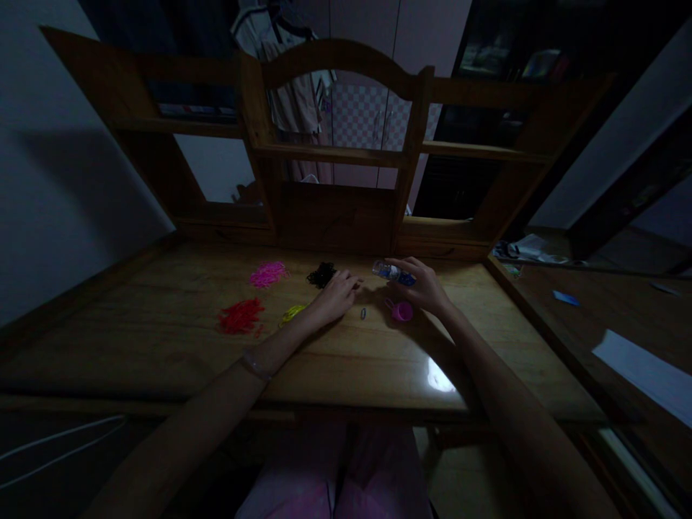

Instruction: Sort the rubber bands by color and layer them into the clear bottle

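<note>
My right hand (422, 285) is wrapped round a small clear bottle (383, 270) with blue contents. It holds the bottle tilted nearly on its side, mouth to the left, above the table. My left hand (338, 294) rests on the wood with its fingers stretched out and slightly apart. Just beyond it lies a pile of black bands (321, 274), partly covered by the hand. Yellow bands (293, 313) show beside the left wrist. Under the right hand sits a small pink cup (403, 311) with a loop. A tiny metallic piece (363, 313) lies between both hands.
Farther left are a pink heap (269, 274) and a red heap (241, 316) of thin bands or strands. A wooden shelf unit (335, 209) rises along the table's back edge. On the right, a side surface carries white paper (643, 371) and a blue card (565, 298).
</note>
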Demonstrator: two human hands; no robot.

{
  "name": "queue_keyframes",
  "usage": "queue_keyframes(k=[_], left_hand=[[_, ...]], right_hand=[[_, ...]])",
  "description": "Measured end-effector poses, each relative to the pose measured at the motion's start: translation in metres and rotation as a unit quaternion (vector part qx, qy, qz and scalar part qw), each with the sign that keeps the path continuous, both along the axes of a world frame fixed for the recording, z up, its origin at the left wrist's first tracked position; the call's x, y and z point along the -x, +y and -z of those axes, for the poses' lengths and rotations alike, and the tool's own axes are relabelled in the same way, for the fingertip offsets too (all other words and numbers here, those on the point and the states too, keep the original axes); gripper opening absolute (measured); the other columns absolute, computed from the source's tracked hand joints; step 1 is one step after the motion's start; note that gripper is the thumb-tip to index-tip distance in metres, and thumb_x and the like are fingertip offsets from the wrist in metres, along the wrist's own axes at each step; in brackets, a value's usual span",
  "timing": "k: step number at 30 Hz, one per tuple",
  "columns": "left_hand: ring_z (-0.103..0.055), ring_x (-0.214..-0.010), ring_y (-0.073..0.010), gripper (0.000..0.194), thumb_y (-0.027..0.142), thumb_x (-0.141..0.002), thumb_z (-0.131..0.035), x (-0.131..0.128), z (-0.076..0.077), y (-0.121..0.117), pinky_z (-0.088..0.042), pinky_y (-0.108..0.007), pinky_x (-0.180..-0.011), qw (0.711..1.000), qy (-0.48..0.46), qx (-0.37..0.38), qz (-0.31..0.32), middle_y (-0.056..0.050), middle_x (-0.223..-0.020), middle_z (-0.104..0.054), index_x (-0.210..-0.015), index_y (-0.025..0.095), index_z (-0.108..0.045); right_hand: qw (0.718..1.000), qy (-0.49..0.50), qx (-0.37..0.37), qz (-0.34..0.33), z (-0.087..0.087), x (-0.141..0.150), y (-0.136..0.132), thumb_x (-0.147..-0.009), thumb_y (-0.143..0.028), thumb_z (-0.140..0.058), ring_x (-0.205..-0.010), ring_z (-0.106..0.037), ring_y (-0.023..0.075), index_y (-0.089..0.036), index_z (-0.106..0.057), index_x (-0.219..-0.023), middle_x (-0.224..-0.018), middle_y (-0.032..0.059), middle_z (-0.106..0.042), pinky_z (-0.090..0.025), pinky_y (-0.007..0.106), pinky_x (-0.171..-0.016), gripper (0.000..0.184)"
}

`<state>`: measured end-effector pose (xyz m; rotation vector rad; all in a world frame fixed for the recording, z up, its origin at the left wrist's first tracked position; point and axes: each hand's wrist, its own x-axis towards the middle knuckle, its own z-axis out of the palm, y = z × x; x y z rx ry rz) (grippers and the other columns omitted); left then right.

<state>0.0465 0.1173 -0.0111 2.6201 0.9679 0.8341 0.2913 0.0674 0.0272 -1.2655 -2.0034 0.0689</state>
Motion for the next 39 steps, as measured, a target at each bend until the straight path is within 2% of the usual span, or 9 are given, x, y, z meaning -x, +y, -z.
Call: queue_keyframes(k=[4, 9, 15, 21, 24, 27, 29, 32, 39], left_hand=[[-0.056, -0.103, -0.0229, 0.029, 0.01, -0.086, -0.049, 0.001, 0.002, 0.003, -0.046, -0.04, -0.096, 0.999, -0.026, 0.019, -0.014, -0.009, -0.104, -0.058, -0.109, 0.019, -0.063], [-0.059, -0.097, -0.024, 0.016, 0.016, -0.085, -0.056, 0.003, 0.001, 0.002, -0.048, -0.04, -0.09, 0.997, -0.014, 0.045, -0.064, -0.01, -0.1, -0.059, -0.1, 0.016, -0.063], [-0.061, -0.083, -0.0196, 0.026, 0.004, -0.077, -0.052, 0.005, -0.003, 0.0, -0.051, -0.033, -0.077, 0.997, -0.031, 0.044, -0.056, -0.007, -0.089, -0.063, -0.097, 0.016, -0.063], [-0.061, -0.074, -0.0169, 0.027, 0.005, -0.07, -0.056, 0.004, -0.006, 0.003, -0.051, -0.03, -0.072, 0.996, -0.049, 0.051, -0.063, -0.006, -0.083, -0.066, -0.092, 0.015, -0.069], [-0.064, -0.08, -0.0162, 0.024, 0.01, -0.075, -0.058, 0.002, -0.009, 0.0, -0.052, -0.029, -0.076, 0.988, -0.077, 0.133, 0.02, -0.006, -0.09, -0.069, -0.095, 0.015, -0.07], [-0.067, -0.084, -0.0165, 0.021, 0.015, -0.077, -0.061, 0.001, -0.011, -0.005, -0.053, -0.029, -0.079, 0.958, -0.072, 0.244, 0.135, -0.006, -0.094, -0.071, -0.097, 0.015, -0.069], [-0.068, -0.085, -0.0174, 0.023, 0.016, -0.077, -0.063, 0.002, -0.014, -0.008, -0.053, -0.029, -0.078, 0.944, -0.055, 0.28, 0.164, -0.007, -0.094, -0.071, -0.099, 0.015, -0.068], [-0.067, -0.087, -0.0182, 0.025, 0.012, -0.076, -0.064, 0.006, -0.018, -0.01, -0.053, -0.029, -0.078, 0.944, -0.029, 0.282, 0.166, -0.007, -0.097, -0.069, -0.1, 0.016, -0.069], [-0.063, -0.089, -0.0168, 0.03, 0.006, -0.077, -0.059, 0.007, -0.028, -0.013, -0.05, -0.028, -0.078, 0.955, 0.015, 0.222, 0.195, -0.006, -0.1, -0.067, -0.101, 0.019, -0.072]], right_hand=[[1.0, -0.008, 0.004, 0.004, -0.001, 0.0, -0.001, -0.079, -0.026, -0.067, -0.097, -0.062, 0.0234, -0.031, -0.059, -0.131, -0.11, 0.0062, -0.062, -0.05, 0.036, -0.085, 0.053], [1.0, -0.014, 0.005, 0.004, -0.002, -0.001, -0.001, -0.079, -0.026, -0.067, -0.098, -0.062, 0.0236, -0.031, -0.059, -0.131, -0.11, 0.0062, -0.062, -0.049, 0.036, -0.086, 0.053], [1.0, -0.02, 0.02, 0.006, -0.003, -0.001, -0.002, -0.08, -0.026, -0.067, -0.1, -0.061, 0.024, -0.032, -0.058, -0.132, -0.113, 0.0065, -0.062, -0.049, 0.037, -0.086, 0.053], [1.0, -0.017, 0.02, 0.004, -0.001, -0.001, -0.002, -0.079, -0.029, -0.068, -0.101, -0.061, 0.0243, -0.031, -0.058, -0.132, -0.113, 0.0068, -0.062, -0.049, 0.037, -0.087, 0.054], [1.0, -0.014, 0.017, 0.008, 0.0, -0.002, 0.0, -0.079, -0.028, -0.068, -0.1, -0.061, 0.0239, -0.031, -0.058, -0.131, -0.113, 0.0066, -0.062, -0.049, 0.036, -0.087, 0.053], [1.0, -0.01, 0.009, 0.009, 0.001, -0.002, 0.0, -0.079, -0.026, -0.068, -0.099, -0.061, 0.0237, -0.03, -0.059, -0.131, -0.111, 0.0063, -0.063, -0.049, 0.036, -0.087, 0.053], [1.0, -0.009, 0.005, 0.003, 0.0, -0.002, 0.0, -0.079, -0.024, -0.067, -0.1, -0.061, 0.0236, -0.03, -0.059, -0.131, -0.112, 0.0062, -0.063, -0.048, 0.036, -0.088, 0.053], [1.0, -0.007, 0.001, -0.01, 0.0, -0.002, 0.0, -0.079, -0.023, -0.067, -0.101, -0.061, 0.0233, -0.03, -0.058, -0.132, -0.112, 0.0062, -0.062, -0.048, 0.036, -0.089, 0.054], [1.0, -0.008, 0.001, -0.012, 0.002, -0.002, 0.0, -0.078, -0.024, -0.069, -0.102, -0.06, 0.024, -0.03, -0.058, -0.132, -0.113, 0.0065, -0.063, -0.048, 0.036, -0.088, 0.055]])
